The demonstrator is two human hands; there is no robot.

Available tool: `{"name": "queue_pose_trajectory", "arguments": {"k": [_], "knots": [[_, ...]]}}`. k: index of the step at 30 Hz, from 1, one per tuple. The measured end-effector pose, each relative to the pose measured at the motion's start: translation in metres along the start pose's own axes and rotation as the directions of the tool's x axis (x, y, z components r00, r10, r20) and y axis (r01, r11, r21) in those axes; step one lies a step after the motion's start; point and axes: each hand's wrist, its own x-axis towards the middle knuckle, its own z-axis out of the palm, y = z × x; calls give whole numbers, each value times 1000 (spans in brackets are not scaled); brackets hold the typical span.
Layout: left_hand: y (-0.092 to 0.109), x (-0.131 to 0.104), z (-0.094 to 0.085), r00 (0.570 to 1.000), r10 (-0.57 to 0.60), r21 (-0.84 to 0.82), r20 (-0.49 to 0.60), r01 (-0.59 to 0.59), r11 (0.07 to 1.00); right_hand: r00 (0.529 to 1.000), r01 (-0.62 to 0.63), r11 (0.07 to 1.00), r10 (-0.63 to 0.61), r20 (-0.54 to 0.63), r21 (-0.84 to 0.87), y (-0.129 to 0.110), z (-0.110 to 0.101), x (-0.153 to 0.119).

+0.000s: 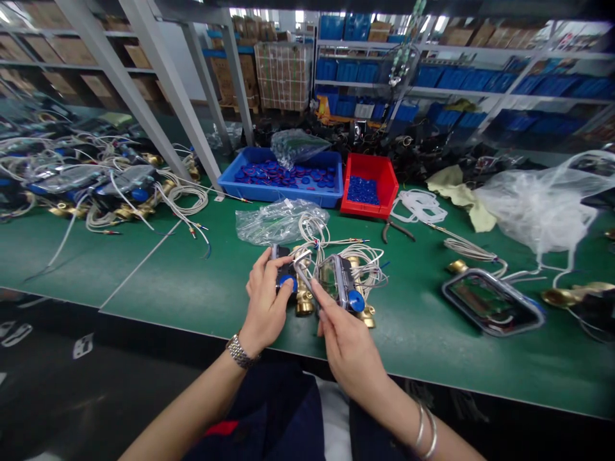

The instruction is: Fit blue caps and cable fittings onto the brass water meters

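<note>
My left hand (269,298) is closed round the left meter, a black-housed unit with a blue round cap (287,283) and a brass pipe body (304,299). Its thumb lies by the cap. Between my hands a thin grey-edged cover (303,267) stands tilted beside that meter, a white strip at its top corner. My right hand (350,342) pinches the cover's lower edge, index finger stretched along it. Close to the right hand is a second meter (339,278) with a clear lid, blue cap and coiled white cables (365,256).
Behind lie a clear plastic bag (281,221), a blue tray (283,192) of blue discs, a red bin (369,210) and pliers (398,229). Several wired meters (125,182) crowd the left. An open-topped meter case (492,302) and white bag (533,202) are at right.
</note>
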Motion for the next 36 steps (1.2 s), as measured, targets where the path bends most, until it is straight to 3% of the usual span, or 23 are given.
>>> {"name": "queue_pose_trajectory", "arguments": {"k": [4,10,17,22,26,30,34,36], "knots": [[1,1,0,1000,11,61,2,-12,998,1000,3,988,-2,5,-156,3,13,-2],[1,1,-1,999,42,121,5,-43,992,998,-19,987,29,60,-157,2,17,-1],[1,2,-4,997,71,162,22,-73,984,994,57,987,-70,-82,-149,2,16,-3],[-1,2,-3,996,91,184,17,-92,979,999,45,976,-40,28,-215,1,16,-3],[-2,1,-2,996,89,198,4,-88,976,991,56,989,-73,-116,-137,-2,13,-3],[-1,1,-1,996,93,201,-1,-91,975,999,33,980,-31,15,-196,-3,12,-2],[-1,2,-1,996,90,208,-14,-85,975,999,12,977,-22,-42,-212,-3,12,0],[-1,2,-1,996,90,205,-11,-86,975,1000,2,964,0,7,-267,-3,12,0]]}}
